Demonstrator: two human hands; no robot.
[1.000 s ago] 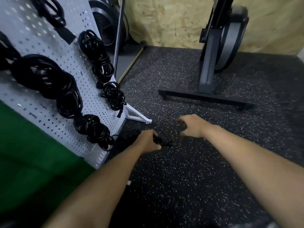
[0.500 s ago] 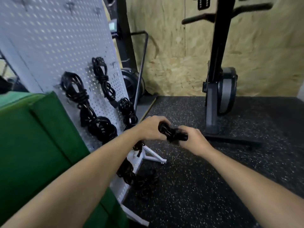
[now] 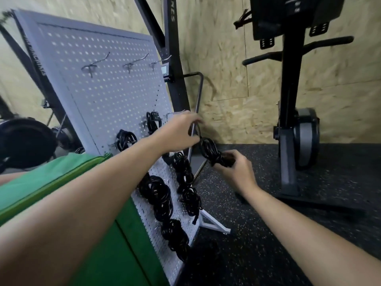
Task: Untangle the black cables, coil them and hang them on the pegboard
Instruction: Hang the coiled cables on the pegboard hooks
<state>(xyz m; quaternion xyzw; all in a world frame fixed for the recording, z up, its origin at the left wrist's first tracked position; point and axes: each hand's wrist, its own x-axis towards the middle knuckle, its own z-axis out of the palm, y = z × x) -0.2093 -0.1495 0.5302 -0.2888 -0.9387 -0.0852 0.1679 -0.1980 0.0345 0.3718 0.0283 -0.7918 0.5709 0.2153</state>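
A coiled black cable (image 3: 210,150) hangs in the air between both hands, just right of the grey pegboard (image 3: 107,96). My left hand (image 3: 181,131) pinches the coil's top loop beside a bare metal hook (image 3: 175,113) at the board's right edge. Lower down, my right hand (image 3: 235,172) grips the coil's bottom end. Several black cable coils (image 3: 156,193) hang on the board's lower half, and three bare hooks (image 3: 134,64) stick out near its top.
A green padded block (image 3: 61,182) sits in front of the pegboard at the left. A black exercise machine (image 3: 296,124) stands on the speckled rubber floor at the right. A black slanted frame (image 3: 175,58) and chipboard wall stand behind. The board's white foot (image 3: 214,225) juts onto the floor.
The view rose from the floor to the pegboard. Both hands lifted the coiled cable up toward the board's right edge, the left hand now high at the coil's top loop.
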